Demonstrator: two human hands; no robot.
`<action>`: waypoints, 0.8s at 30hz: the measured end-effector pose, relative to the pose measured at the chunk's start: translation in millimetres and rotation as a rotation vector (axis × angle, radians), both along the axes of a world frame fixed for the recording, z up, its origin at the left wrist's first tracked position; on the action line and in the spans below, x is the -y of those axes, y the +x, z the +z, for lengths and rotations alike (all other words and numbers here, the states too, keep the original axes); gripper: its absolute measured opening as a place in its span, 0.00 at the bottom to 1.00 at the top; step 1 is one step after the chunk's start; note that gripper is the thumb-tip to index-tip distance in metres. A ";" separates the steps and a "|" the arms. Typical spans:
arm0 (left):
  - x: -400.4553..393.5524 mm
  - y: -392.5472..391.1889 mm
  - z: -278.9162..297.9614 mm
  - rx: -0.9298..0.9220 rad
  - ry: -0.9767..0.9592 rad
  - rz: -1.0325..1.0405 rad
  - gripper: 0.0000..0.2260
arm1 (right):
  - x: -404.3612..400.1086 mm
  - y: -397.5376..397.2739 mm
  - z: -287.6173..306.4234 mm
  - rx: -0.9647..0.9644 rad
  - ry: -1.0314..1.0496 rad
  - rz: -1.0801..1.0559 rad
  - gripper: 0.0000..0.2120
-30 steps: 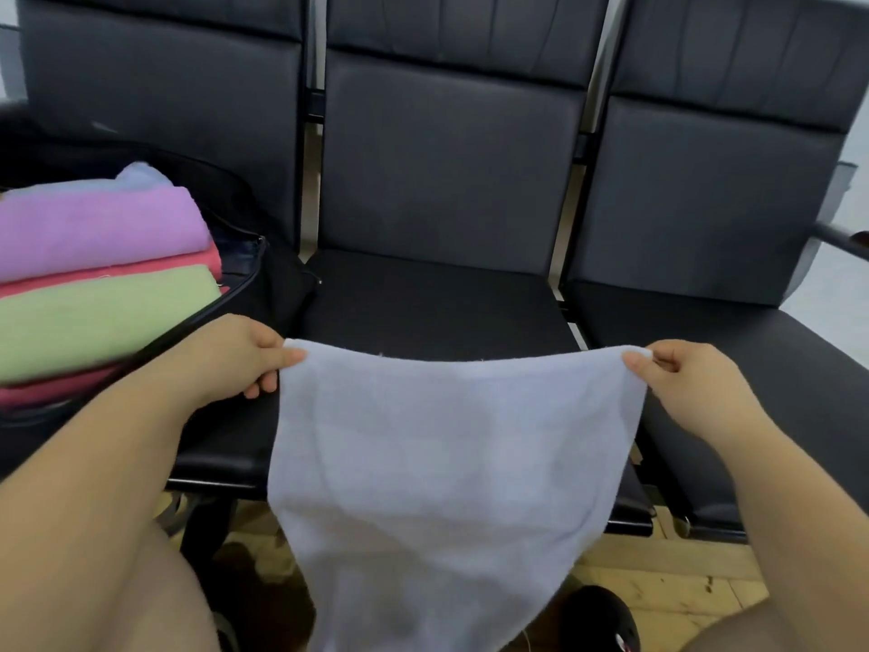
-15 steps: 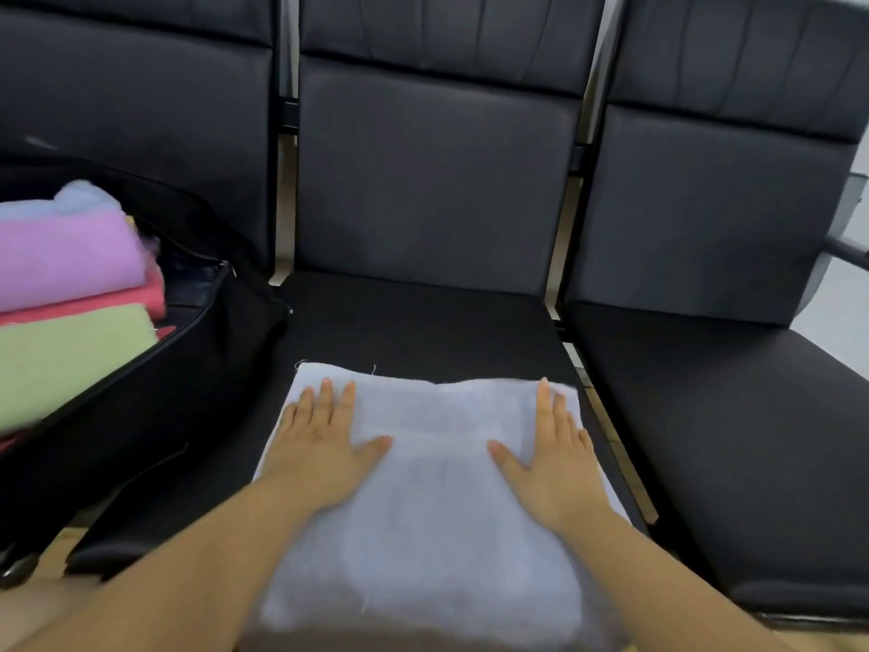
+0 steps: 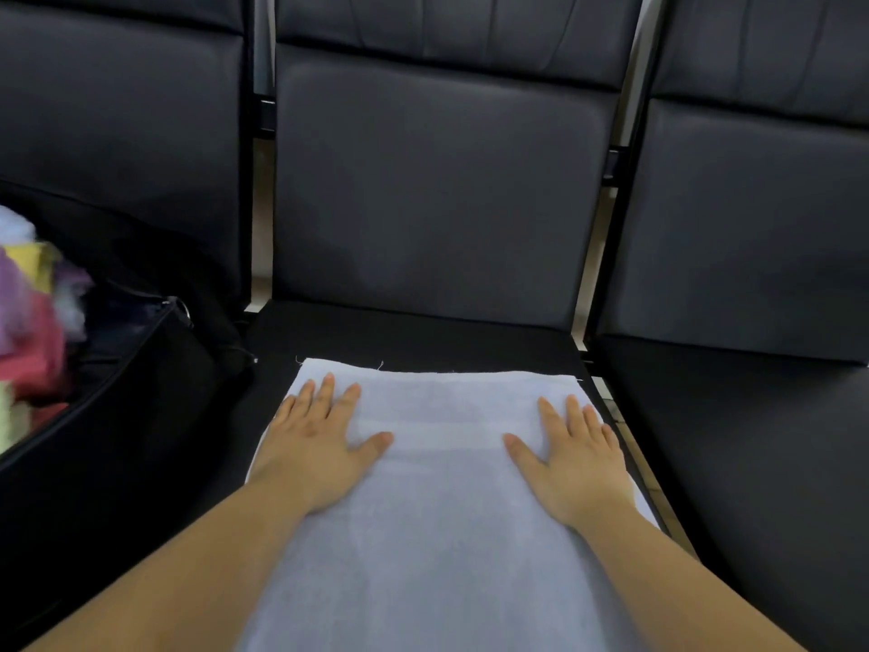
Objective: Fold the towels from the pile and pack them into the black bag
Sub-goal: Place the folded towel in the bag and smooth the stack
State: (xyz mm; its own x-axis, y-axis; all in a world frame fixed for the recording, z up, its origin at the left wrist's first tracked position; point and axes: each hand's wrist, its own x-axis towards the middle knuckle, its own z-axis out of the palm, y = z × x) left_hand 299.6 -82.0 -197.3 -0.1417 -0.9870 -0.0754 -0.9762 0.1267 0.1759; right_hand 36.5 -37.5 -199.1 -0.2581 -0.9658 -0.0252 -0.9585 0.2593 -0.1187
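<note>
Three black padded seats in a row; the middle seat [image 3: 414, 336] carries one pale blue towel [image 3: 442, 510], spread flat. Left hand [image 3: 315, 444] and right hand [image 3: 571, 456] press palm-down on it, fingers straight and spread. One open black bag [image 3: 117, 416] sits on the left seat, blurred folded towels [image 3: 28, 331] inside, count unclear.

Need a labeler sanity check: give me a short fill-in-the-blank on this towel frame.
1. Both hands, the left hand and the right hand, lie ____ on the light blue towel.
2. The towel is spread on the ____ chair seat of the three.
3. The black bag holding the folded towels sits on the person's ____ side.

Missing words: flat; middle; left
</note>
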 end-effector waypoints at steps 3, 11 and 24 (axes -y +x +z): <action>28.9 -6.7 -0.3 -0.008 -0.021 -0.014 0.35 | 22.3 -5.6 0.0 -0.014 -0.021 -0.019 0.36; 94.8 -17.6 -7.7 -0.071 -0.153 -0.045 0.33 | 75.0 -14.8 -5.5 0.003 -0.166 -0.042 0.33; 77.2 -10.7 4.2 -0.102 -0.161 -0.036 0.16 | 54.7 -11.0 20.3 0.088 -0.003 0.028 0.31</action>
State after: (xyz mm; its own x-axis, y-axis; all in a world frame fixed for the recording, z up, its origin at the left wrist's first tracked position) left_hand 288.9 -159.2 -193.1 -0.1761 -0.9794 0.0992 -0.9487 0.1957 0.2482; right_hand 25.5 -92.2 -178.8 -0.2276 -0.9728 -0.0433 -0.9513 0.2316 -0.2032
